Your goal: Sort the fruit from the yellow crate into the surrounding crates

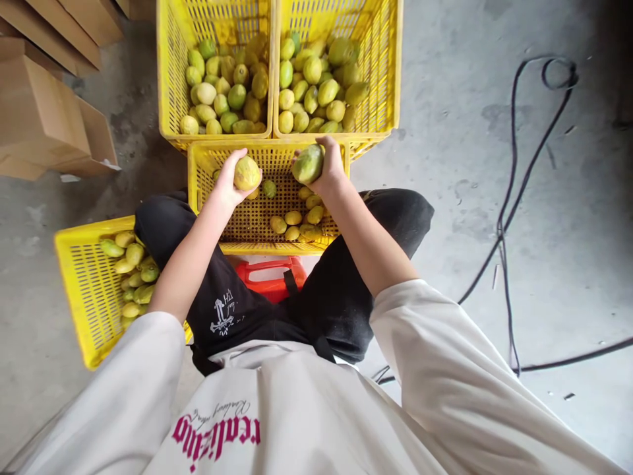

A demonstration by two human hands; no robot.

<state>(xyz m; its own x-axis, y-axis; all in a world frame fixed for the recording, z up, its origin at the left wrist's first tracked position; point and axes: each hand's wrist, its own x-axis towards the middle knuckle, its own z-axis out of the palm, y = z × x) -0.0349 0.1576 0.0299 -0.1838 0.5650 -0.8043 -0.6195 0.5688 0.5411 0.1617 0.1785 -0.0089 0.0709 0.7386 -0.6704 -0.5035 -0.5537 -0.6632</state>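
My left hand (236, 177) is wrapped around a yellow mango (246, 173) with greenish marks. In my right hand (330, 168) is a larger, greener mango (307, 164), gripped from its right side. Both hands are held above the near yellow plastic crate (237, 248), which stands between my knees. Inside this crate, several yellow mangoes (293, 218) lie toward the right, and one small green mango (270, 189) lies near the middle. My hands and the held fruit partly cover the crate's far side.
Two yellow crates, a left one (171, 72) and a right one (388, 72), stand just beyond, holding many mangoes. Another yellow crate (89, 297) with mangoes is beside my left leg. Cardboard boxes (44, 112) are at far left. A black cable (519, 198) lies on the floor at right.
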